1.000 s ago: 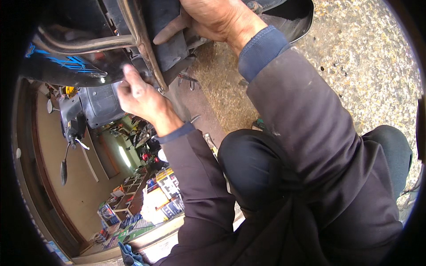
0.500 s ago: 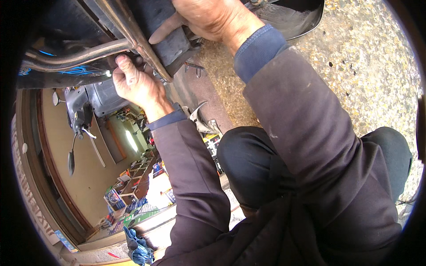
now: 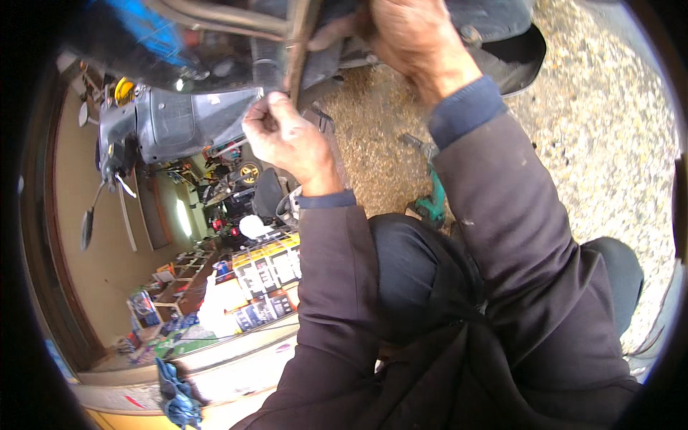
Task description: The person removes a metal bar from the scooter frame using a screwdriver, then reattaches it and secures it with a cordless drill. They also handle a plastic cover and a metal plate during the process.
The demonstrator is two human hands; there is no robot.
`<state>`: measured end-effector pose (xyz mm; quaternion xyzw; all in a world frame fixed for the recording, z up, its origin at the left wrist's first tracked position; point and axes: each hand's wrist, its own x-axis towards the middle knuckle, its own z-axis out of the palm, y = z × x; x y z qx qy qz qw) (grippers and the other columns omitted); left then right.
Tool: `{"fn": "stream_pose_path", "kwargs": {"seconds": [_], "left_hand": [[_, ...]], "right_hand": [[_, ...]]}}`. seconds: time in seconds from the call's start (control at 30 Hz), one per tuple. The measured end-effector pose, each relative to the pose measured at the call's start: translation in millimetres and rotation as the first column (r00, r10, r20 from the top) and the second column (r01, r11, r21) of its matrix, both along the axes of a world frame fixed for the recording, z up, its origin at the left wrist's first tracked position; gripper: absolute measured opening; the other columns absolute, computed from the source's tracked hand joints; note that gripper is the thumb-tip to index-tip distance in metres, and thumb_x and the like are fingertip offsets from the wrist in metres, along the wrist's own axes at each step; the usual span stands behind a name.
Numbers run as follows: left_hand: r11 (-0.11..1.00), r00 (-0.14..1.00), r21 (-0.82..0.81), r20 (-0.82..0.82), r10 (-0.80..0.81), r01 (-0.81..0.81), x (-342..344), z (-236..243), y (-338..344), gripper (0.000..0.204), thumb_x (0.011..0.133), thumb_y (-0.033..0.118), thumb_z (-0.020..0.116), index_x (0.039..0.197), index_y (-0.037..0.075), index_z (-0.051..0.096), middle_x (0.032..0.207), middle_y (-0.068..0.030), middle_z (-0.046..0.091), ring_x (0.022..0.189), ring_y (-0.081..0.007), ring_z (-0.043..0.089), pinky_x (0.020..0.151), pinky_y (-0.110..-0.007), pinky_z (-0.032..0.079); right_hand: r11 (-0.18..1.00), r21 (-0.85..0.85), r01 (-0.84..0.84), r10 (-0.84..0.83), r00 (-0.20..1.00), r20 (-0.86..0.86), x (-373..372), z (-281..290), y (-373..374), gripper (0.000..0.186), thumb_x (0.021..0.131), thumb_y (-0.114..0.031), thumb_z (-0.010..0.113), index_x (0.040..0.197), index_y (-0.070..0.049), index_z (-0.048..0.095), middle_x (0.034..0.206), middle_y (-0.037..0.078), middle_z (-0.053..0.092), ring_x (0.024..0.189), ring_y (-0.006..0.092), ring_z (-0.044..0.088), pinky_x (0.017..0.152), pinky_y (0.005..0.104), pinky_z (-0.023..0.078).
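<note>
A brown metal tube frame [image 3: 294, 61] runs along a dark vehicle body at the top, its lower end near my fingers. My left hand [image 3: 297, 147] is just below that end, thumb and fingers curled together. Anything pinched in them is too small or hidden to name. Higher and to the right, my right hand [image 3: 419, 39] is partly cut off by the upper edge. One finger of it stretches left over a dark panel [image 3: 319, 61]; the others look curled, and what they hold is hidden.
On the pebbled ground [image 3: 573, 143] a green power tool [image 3: 432, 201] lies by my knee. A grey scooter [image 3: 172, 122] with a mirror stands at the left. Stacked boxes [image 3: 261, 276] sit inside a doorway, and a blue cloth [image 3: 179, 398] hangs near the sill.
The view has shifted, bringing the green power tool into sight. My left hand has come away from behind the tube to below its end. My right finger still stretches towards the panel.
</note>
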<state>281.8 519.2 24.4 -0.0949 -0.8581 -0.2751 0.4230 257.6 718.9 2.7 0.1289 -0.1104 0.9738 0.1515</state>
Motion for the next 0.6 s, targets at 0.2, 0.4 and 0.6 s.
{"fn": "stream_pose_path", "kwargs": {"seconds": [0.2, 0.4, 0.6], "left_hand": [[0.937, 0.858, 0.347, 0.467, -0.213, 0.044, 29, -21, -17, 0.02, 0.089, 0.009, 0.067, 0.104, -0.002, 0.06, 0.087, -0.005, 0.063, 0.074, -0.0112, 0.058, 0.065, -0.025, 0.048], [0.586, 0.747, 0.81, 0.399, -0.532, -0.016, 11, -44, -29, 0.032, 0.091, 0.01, 0.066, 0.12, 0.003, 0.055, 0.096, -0.0025, 0.061, 0.077, -0.013, 0.059, 0.065, -0.028, 0.053], [0.442, 0.741, 0.891, 0.228, -0.631, 0.103, 2, -52, -32, 0.03, 0.09, 0.008, 0.067, 0.117, 0.003, 0.055, 0.099, -0.0048, 0.062, 0.08, -0.0149, 0.06, 0.067, -0.03, 0.054]], "right_hand": [[0.939, 0.342, -0.036, -0.031, 0.982, 0.186, 11, -12, 10, 0.035, 0.093, -0.029, 0.066, 0.108, 0.003, 0.065, 0.089, 0.008, 0.069, 0.068, 0.017, 0.068, 0.061, 0.027, 0.057], [0.684, 0.723, 0.095, -0.335, 0.922, 0.196, 18, 0, 5, 0.027, 0.08, -0.003, 0.071, 0.105, 0.006, 0.065, 0.089, 0.008, 0.071, 0.067, 0.0125, 0.065, 0.06, 0.0251, 0.053], [0.472, 0.7, 0.536, -0.712, 0.7, -0.056, 14, 3, -36, 0.014, 0.076, 0.001, 0.071, 0.089, 0.005, 0.067, 0.079, 0.006, 0.07, 0.065, 0.0126, 0.062, 0.062, 0.0268, 0.051]]}}
